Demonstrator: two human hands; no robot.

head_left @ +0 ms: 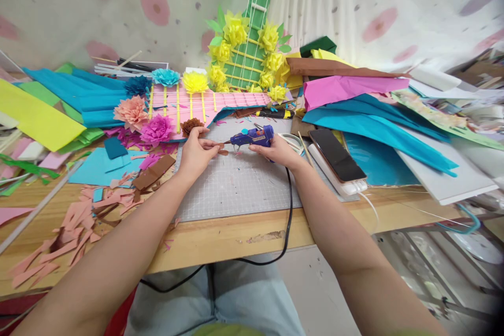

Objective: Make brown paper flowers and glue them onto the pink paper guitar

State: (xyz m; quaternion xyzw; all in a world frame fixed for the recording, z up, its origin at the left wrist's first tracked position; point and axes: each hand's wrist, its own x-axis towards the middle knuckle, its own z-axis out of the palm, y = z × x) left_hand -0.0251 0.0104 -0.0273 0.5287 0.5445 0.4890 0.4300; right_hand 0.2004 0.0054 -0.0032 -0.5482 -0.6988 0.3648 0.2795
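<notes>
My right hand (280, 151) grips a blue glue gun (252, 137) lying sideways over the grey cutting mat (240, 189), its nozzle pointing left. My left hand (196, 153) pinches a small brown paper piece (223, 148) right at the nozzle tip. A brown paper flower (191, 125) sits just behind my left hand, beside the pink paper guitar (220, 101). The gun's black cord (289, 210) runs off the table's front edge.
A phone (337, 155) lies right of the mat, scissors (292, 142) beside it. Paper flowers, a green guitar with yellow flowers (252, 47) and coloured paper sheets crowd the back. Pink and brown scraps (79, 220) litter the wooden table at left.
</notes>
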